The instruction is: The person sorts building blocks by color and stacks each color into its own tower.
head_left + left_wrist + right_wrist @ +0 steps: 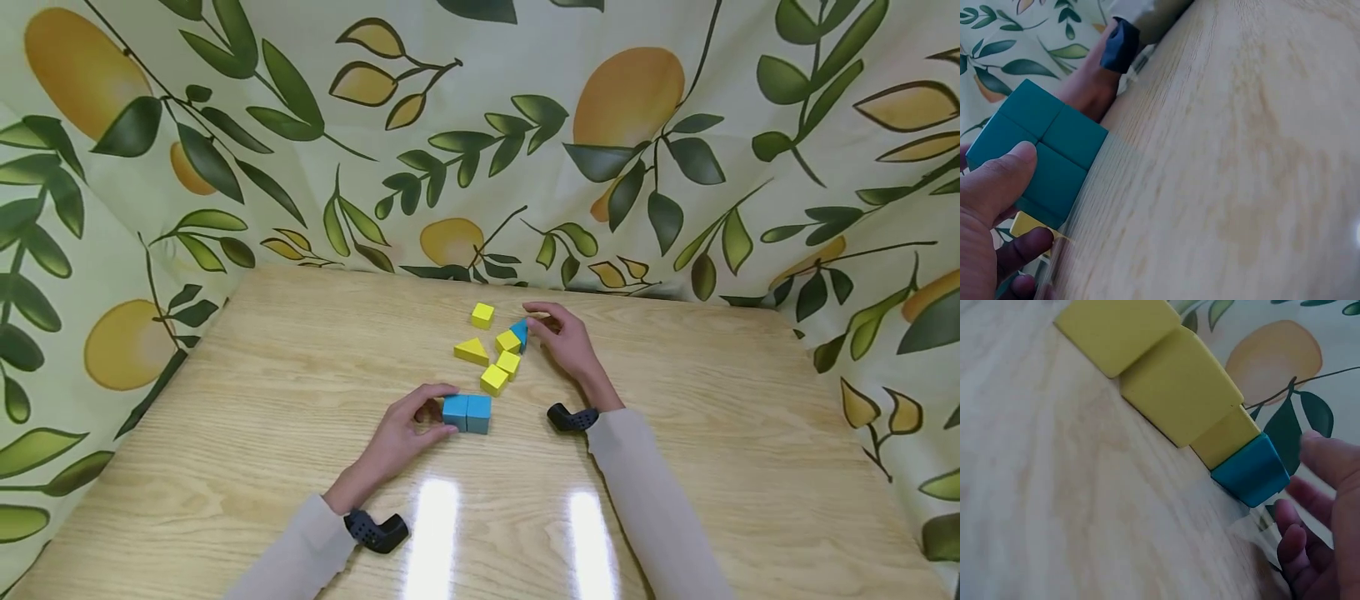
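My left hand holds the left end of a group of blue cubes, fingers at the far side and thumb at the near one. In the left wrist view the thumb lies over the blue cubes' face, which shows a two-by-two grid. My right hand is beside a blue triangular block, fingers loosely bent and thumb spread apart. In the right wrist view its fingertips come close to the blue block's end. That block stands against a yellow cube.
Two more yellow cubes sit in line toward the blue group. A yellow triangular block lies left of them, and a single yellow cube stands farther back. The wooden table ends at a leaf-patterned cloth.
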{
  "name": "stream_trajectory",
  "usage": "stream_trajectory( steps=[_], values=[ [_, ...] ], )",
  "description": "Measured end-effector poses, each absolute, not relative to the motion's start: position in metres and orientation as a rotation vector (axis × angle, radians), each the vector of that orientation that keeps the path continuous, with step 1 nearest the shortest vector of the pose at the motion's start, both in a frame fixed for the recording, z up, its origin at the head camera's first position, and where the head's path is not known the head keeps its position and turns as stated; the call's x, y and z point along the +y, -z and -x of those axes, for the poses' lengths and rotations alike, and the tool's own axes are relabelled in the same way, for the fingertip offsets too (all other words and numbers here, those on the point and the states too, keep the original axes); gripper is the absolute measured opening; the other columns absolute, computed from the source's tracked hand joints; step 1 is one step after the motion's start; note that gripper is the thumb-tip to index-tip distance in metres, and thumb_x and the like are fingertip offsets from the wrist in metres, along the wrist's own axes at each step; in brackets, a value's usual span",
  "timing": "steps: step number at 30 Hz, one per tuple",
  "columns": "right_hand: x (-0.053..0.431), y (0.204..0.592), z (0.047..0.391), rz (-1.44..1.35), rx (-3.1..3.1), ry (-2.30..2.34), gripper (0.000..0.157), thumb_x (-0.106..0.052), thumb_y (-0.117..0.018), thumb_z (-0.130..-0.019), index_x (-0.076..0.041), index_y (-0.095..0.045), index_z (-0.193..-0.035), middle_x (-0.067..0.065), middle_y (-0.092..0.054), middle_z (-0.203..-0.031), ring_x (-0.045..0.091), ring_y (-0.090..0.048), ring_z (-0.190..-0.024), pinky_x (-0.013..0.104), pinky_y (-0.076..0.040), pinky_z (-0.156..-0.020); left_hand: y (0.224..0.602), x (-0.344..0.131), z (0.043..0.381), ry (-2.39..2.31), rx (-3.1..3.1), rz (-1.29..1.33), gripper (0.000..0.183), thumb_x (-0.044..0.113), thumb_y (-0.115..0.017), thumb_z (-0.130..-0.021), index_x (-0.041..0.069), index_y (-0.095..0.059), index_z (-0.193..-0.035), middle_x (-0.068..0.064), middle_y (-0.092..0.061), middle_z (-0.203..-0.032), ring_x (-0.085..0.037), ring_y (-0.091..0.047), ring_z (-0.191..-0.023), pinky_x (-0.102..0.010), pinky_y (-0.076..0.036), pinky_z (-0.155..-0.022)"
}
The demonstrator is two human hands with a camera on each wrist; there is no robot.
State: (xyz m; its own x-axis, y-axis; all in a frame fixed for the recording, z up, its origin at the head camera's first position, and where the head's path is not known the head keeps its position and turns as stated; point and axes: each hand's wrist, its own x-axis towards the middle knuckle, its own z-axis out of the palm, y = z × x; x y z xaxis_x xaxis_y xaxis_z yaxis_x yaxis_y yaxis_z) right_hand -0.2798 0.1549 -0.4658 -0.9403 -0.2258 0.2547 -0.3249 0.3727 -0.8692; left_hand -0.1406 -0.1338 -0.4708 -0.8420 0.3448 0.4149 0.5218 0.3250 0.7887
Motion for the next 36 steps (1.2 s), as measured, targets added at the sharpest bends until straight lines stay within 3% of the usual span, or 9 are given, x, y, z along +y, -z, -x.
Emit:
stream_trajectory(
  steps=[7,10,20,29,31,36],
  values=[
    [0.156,0.458,0.277,-0.470,-2.626,-1.642,0.029,-0.030,-0.064,-0.093,-0.012,-0.067,-0.116,0.005,-0.065,-0.108,0.021,-0.060,-0.093,0.038,-0.047,-0.081,0.471,-0.134,0.143,1.529,-2.396,0.829,0.057,0.007,-0.078,-0.079,0.022,-0.054,-0.129,0.004,-0.061,-0.108,-0.017,-0.058,-0.080,-0.029,-0.046,-0.064],
    [0.161,0.461,0.279,-0.464,-2.649,-1.663,0.029,-0.034,-0.065,-0.092,-0.012,-0.067,-0.112,0.004,-0.065,-0.108,0.019,-0.060,-0.093,0.036,-0.047,-0.081,0.471,-0.134,0.142,1.519,-2.394,0.829,0.058,0.007,-0.078,-0.079,0.022,-0.054,-0.130,0.004,-0.062,-0.109,-0.017,-0.058,-0.080,-0.028,-0.045,-0.064],
    [0.173,0.456,0.276,-0.556,-2.728,-1.640,0.028,-0.024,-0.067,-0.091,-0.012,-0.066,-0.116,0.004,-0.063,-0.115,0.019,-0.058,-0.099,0.036,-0.046,-0.088,0.470,-0.134,0.144,1.536,-2.388,0.835,0.055,0.007,-0.077,-0.081,0.020,-0.055,-0.129,0.003,-0.061,-0.114,-0.020,-0.058,-0.080,-0.029,-0.045,-0.065],
    [0.175,0.458,0.275,-0.635,-2.790,-1.572,0.034,-0.020,-0.072,-0.087,-0.017,-0.066,-0.121,0.006,-0.063,-0.094,0.022,-0.055,-0.081,0.032,-0.046,-0.072,0.470,-0.134,0.142,1.525,-2.408,0.832,0.055,0.007,-0.076,-0.081,0.019,-0.055,-0.130,0.001,-0.062,-0.114,-0.020,-0.059,-0.081,-0.030,-0.047,-0.065],
    [0.175,0.458,0.276,-0.677,-2.805,-1.540,0.037,-0.021,-0.072,-0.087,-0.019,-0.065,-0.123,0.005,-0.062,-0.099,0.021,-0.053,-0.080,0.031,-0.044,-0.070,0.470,-0.134,0.142,1.524,-2.403,0.837,0.056,0.007,-0.076,-0.081,0.019,-0.055,-0.131,0.002,-0.062,-0.112,-0.020,-0.058,-0.081,-0.030,-0.047,-0.065],
    [0.173,0.459,0.279,-0.873,-2.810,-1.433,0.045,-0.019,-0.069,-0.089,-0.017,-0.059,-0.132,0.000,-0.049,-0.140,0.019,-0.050,-0.080,0.029,-0.041,-0.069,0.469,-0.135,0.141,1.528,-2.406,0.834,0.055,0.008,-0.076,-0.081,0.022,-0.055,-0.131,0.005,-0.062,-0.110,-0.020,-0.057,-0.081,-0.029,-0.046,-0.066]
  ],
)
